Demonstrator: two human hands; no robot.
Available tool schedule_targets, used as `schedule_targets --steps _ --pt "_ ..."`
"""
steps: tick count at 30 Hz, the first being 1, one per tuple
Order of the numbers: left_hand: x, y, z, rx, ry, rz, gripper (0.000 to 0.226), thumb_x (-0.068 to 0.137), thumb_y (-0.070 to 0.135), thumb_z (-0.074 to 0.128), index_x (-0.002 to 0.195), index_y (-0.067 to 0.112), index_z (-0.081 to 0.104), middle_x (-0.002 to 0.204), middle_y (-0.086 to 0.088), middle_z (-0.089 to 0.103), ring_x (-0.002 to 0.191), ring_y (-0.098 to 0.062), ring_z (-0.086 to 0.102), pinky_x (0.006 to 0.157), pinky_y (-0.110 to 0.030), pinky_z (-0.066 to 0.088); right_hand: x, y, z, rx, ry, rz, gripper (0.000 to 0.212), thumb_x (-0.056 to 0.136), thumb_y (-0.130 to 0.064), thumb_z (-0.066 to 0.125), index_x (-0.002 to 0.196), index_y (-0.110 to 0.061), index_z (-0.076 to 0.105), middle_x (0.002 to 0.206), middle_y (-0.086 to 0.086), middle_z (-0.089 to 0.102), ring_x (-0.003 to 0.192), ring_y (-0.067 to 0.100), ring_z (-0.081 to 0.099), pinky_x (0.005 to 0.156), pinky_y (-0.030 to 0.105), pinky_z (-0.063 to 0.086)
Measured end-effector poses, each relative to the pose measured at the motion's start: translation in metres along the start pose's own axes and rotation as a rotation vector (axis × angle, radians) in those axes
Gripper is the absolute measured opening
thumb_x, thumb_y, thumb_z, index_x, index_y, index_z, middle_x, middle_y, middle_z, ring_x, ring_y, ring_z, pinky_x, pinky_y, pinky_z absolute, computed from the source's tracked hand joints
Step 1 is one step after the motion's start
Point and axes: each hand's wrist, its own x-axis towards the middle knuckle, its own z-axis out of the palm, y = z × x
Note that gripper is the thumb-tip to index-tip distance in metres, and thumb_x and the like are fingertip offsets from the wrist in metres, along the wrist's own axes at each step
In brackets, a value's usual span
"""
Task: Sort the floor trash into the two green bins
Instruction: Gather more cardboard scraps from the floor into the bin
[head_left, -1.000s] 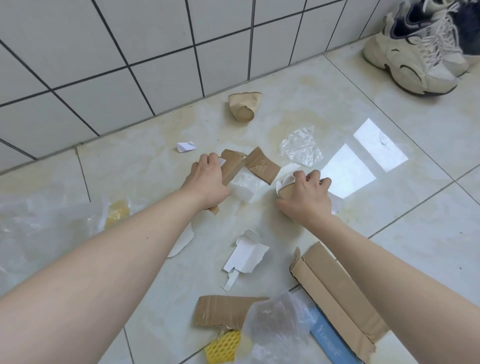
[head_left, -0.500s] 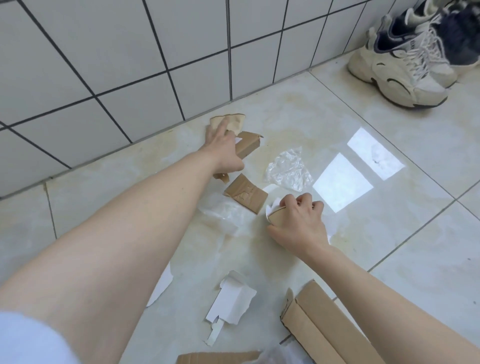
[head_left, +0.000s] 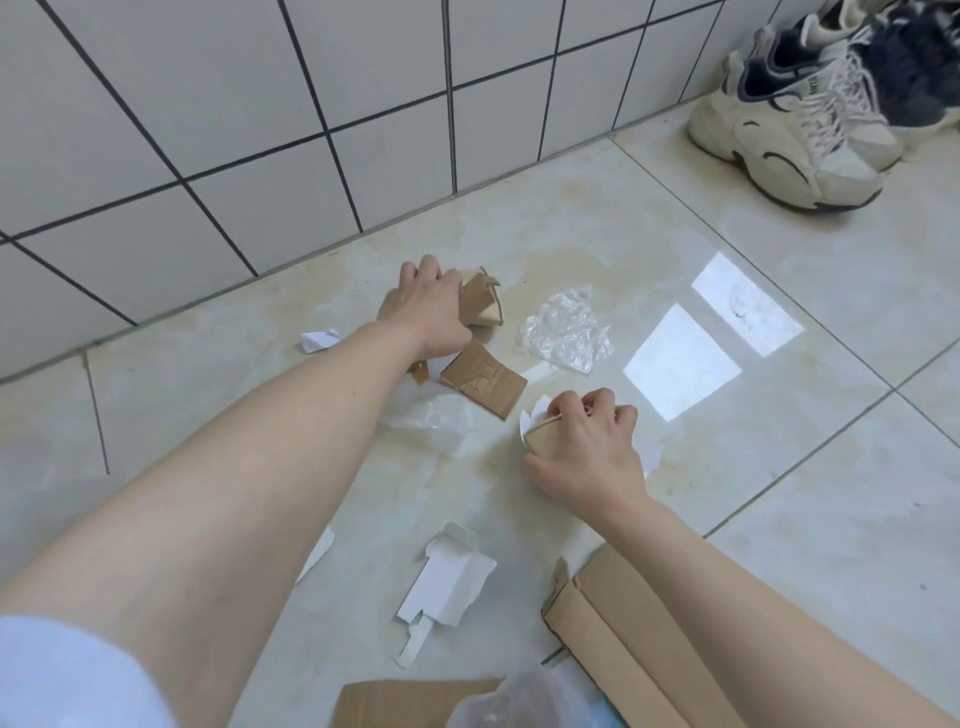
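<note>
Trash lies scattered over the beige floor tiles near a white tiled wall. My left hand (head_left: 426, 312) is closed around brown cardboard scraps (head_left: 480, 301), including a crushed paper cup piece, close to the wall. My right hand (head_left: 587, 441) grips a brown paper cup piece with white paper (head_left: 540, 428) on the floor. A loose cardboard scrap (head_left: 483, 379) lies between the hands. Crumpled clear plastic (head_left: 566, 330) sits beyond my right hand. The green bins are out of view.
Torn white paper (head_left: 447, 582) and a small white scrap (head_left: 319, 340) lie on the floor. A flattened cardboard box (head_left: 639, 639) and another cardboard piece (head_left: 410, 704) are at the bottom. Sneakers (head_left: 789, 124) stand at the far right by the wall.
My left hand reached out to the wall carrying a cardboard scrap, closed on the crushed cup piece there and drew back a little. My right hand stayed on its cup piece.
</note>
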Motion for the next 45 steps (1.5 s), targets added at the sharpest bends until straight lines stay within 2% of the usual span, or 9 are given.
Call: schedule_targets --steps 3,6,9,14,19,24,30,35,45 --pt "0.007 0.004 -0.006 0.014 0.059 0.008 0.034 0.072 0.026 0.057 0.103 0.016 0.046 0.115 -0.005 0.030 0.112 -0.030 0.029 0.088 -0.038 0.032 0.003 -0.003 -0.001 -0.019 -0.003 -0.017 0.046 0.071 -0.035 0.059 0.113 -0.022 0.042 0.114 0.001 0.033 0.112 0.027 0.028 0.064 0.029 0.036" --pt "0.017 0.007 -0.007 -0.015 -0.130 -0.034 0.046 0.073 0.024 0.059 0.118 0.015 0.050 0.153 0.000 0.011 0.141 -0.032 0.005 0.107 -0.047 0.022 0.005 -0.004 0.000 -0.021 -0.018 -0.026 0.047 0.071 -0.035 0.059 0.113 -0.022 0.042 0.115 0.001 0.032 0.111 0.027 0.027 0.066 0.029 0.036" --pt "0.021 0.006 0.000 -0.031 -0.258 -0.048 0.062 0.076 0.028 0.061 0.134 0.016 0.042 0.159 0.005 -0.003 0.146 -0.032 -0.011 0.112 -0.052 0.018 0.006 -0.002 -0.002 -0.025 -0.023 -0.021 0.048 0.071 -0.035 0.059 0.114 -0.023 0.041 0.115 0.001 0.032 0.111 0.027 0.027 0.065 0.029 0.037" --pt "0.017 0.006 0.008 -0.030 -0.162 -0.008 0.054 0.072 0.043 0.064 0.119 0.022 0.049 0.143 0.001 0.019 0.132 -0.031 0.021 0.099 -0.047 0.033 0.006 -0.002 -0.002 -0.035 -0.025 -0.021 0.047 0.073 -0.036 0.059 0.115 -0.023 0.041 0.116 0.001 0.032 0.113 0.027 0.028 0.066 0.029 0.036" --pt "0.005 0.010 0.010 -0.090 -0.068 0.043 0.020 0.073 0.023 0.060 0.082 0.021 0.043 0.112 -0.005 0.029 0.101 -0.029 0.041 0.075 -0.034 0.038 0.002 -0.003 0.001 -0.043 -0.028 -0.027 0.048 0.072 -0.037 0.060 0.115 -0.023 0.042 0.116 0.002 0.033 0.113 0.027 0.028 0.066 0.030 0.038" --pt "-0.002 0.007 0.005 -0.203 -0.142 -0.052 0.007 0.069 0.016 0.059 0.071 0.011 0.054 0.094 -0.008 0.047 0.089 -0.028 0.049 0.062 -0.029 0.040 -0.004 -0.005 0.002 -0.049 -0.058 -0.032 0.047 0.072 -0.037 0.060 0.112 -0.022 0.042 0.112 0.002 0.032 0.111 0.027 0.027 0.065 0.031 0.041" --pt "-0.035 -0.007 0.006 -0.290 -0.125 -0.084 0.026 0.069 0.017 0.063 0.088 0.000 0.065 0.087 -0.012 0.058 0.077 -0.027 0.056 0.060 -0.031 0.044 -0.026 -0.010 -0.001 -0.063 -0.054 -0.053 0.045 0.071 -0.036 0.060 0.108 -0.018 0.043 0.112 0.003 0.031 0.110 0.028 0.028 0.065 0.031 0.042" --pt "-0.088 -0.020 -0.011 -0.305 0.072 -0.072 0.014 0.078 0.020 0.057 0.092 0.017 0.057 0.108 -0.009 0.043 0.100 -0.027 0.049 0.084 -0.033 0.043 -0.053 -0.019 -0.006 -0.035 0.004 -0.112 0.046 0.069 -0.036 0.060 0.108 -0.020 0.042 0.111 0.002 0.031 0.108 0.028 0.028 0.072 0.032 0.041" --pt "-0.315 -0.076 -0.081 -0.549 0.117 -0.311 0.011 0.074 0.033 0.067 0.080 0.026 0.061 0.102 0.001 0.051 0.088 -0.012 0.060 0.079 -0.030 0.049 -0.157 -0.083 -0.044 0.255 -0.086 -0.367 0.045 0.061 -0.040 0.057 0.102 -0.026 0.047 0.111 -0.003 0.034 0.108 0.022 0.030 0.084 0.028 0.030"
